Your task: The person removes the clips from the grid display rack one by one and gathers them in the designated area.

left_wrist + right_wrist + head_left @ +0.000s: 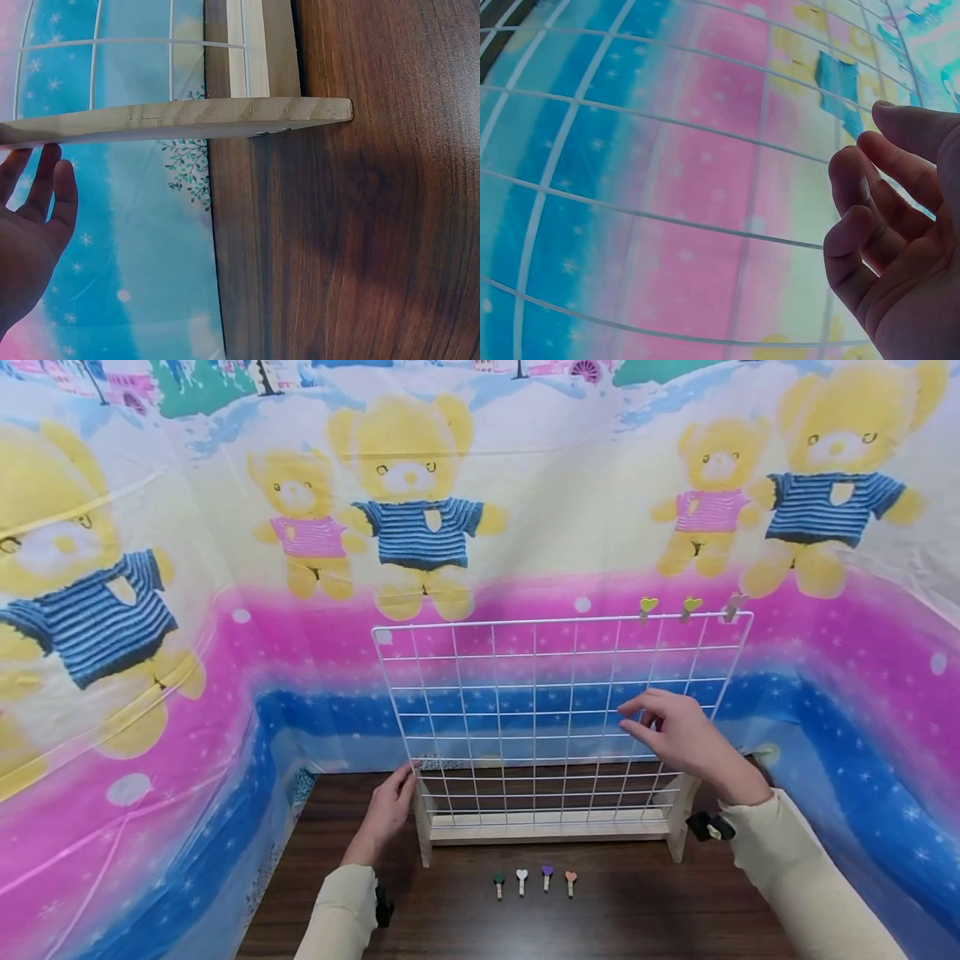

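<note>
A white wire grid [555, 685] stands upright in a pale wooden stand [547, 833] on the dark wood table. My left hand [392, 806] touches the stand's left side piece; in the left wrist view its fingertips [66, 176] meet the wood's edge. In front of the grid's right part, my right hand [678, 735] hovers with loosely bent fingers and nothing between them. Clipped along the top wire at the right are two yellow heart clothespins [648, 607] [690, 607] and a greyish one [732, 607].
On the table before the stand lie small heart clothespins: green [498, 885], white [522, 882], purple [547, 877] and orange [571, 883]. A printed cloth [540, 552] with teddy bears surrounds the table [637, 918] at the back and sides.
</note>
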Demonstrator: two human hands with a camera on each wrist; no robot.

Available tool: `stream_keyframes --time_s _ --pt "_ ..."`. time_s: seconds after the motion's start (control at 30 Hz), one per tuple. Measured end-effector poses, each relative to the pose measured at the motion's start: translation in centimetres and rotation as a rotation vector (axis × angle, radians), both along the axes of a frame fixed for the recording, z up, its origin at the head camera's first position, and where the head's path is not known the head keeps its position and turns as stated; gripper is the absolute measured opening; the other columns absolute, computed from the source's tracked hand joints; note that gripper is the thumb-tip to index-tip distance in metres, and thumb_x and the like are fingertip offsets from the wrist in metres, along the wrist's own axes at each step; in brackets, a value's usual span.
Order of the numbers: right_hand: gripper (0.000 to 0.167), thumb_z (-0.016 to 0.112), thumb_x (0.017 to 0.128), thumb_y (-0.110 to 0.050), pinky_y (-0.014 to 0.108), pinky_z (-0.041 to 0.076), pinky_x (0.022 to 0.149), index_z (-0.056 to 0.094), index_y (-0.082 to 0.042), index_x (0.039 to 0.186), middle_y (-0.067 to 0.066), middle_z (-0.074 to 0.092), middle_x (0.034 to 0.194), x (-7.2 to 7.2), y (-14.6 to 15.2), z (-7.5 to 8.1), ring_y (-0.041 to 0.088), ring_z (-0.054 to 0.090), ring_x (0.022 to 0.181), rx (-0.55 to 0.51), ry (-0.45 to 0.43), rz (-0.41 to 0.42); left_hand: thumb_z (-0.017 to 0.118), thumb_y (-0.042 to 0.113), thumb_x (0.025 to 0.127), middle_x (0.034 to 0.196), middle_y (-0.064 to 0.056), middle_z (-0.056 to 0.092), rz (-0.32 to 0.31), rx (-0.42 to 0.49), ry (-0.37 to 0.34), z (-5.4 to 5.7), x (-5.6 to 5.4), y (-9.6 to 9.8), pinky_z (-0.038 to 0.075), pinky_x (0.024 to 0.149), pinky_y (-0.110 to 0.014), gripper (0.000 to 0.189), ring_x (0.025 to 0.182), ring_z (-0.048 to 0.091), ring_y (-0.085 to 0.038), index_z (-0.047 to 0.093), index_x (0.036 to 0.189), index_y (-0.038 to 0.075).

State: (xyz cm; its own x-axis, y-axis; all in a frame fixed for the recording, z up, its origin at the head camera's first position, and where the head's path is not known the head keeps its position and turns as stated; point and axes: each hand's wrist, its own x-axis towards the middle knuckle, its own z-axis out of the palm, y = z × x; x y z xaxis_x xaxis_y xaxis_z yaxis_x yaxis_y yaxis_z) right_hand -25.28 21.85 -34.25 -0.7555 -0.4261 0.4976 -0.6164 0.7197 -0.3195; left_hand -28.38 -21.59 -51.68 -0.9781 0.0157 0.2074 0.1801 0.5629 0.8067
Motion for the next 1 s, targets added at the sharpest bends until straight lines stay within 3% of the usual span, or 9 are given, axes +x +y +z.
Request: stream_keyframes --time_s 0.33,0.53,0.83,1.0 --pt "0.024 0.073 0.083 -0.008 0.025 0.047 0.057 0.070 -0.006 0.107 0.001 0.060 0.086 0.0 0.4 4.0 0.007 0.052 0.063 -0.064 0.164 -0.019 0.042 0.020 0.103 0.135 -0.018 0.051 -0.009 0.006 0.005 0.1 0.0 0.0 0.043 0.088 -0.049 0.036 0.120 0.049 -0.030 0.051 0.137 0.015" --pt "0.026 0.073 0.083 -0.005 0.017 0.045 0.059 0.069 -0.004 0.109 0.004 0.061 0.088 -0.1 0.5 6.2 0.010 0.053 0.063 -0.141 0.231 -0.047 0.042 0.020 0.103 0.136 -0.017 0.050 -0.006 0.004 -0.003 0.1 -0.1 -0.1 0.043 0.089 -0.049 0.036 0.121 0.049 -0.031 0.051 0.137 0.013" --pt "0.026 0.071 0.084 -0.003 0.014 0.040 0.049 0.069 -0.003 0.111 0.004 0.057 0.081 -0.5 0.2 8.3 0.004 0.051 0.055 -0.272 0.306 -0.061 0.041 0.022 0.103 0.136 -0.015 0.050 -0.006 0.002 0.000 -0.2 -0.2 -0.2 0.042 0.092 -0.050 0.037 0.123 0.047 -0.031 0.051 0.137 0.012" --pt "0.025 0.070 0.085 -0.002 0.013 0.039 0.053 0.070 -0.003 0.110 0.009 0.057 0.086 -0.6 -0.4 9.3 -0.001 0.049 0.057 -0.350 0.370 -0.071 0.041 0.022 0.103 0.137 -0.015 0.049 -0.007 0.005 0.003 -0.3 -0.1 -0.2 0.042 0.093 -0.050 0.037 0.124 0.046 -0.031 0.051 0.137 0.011"
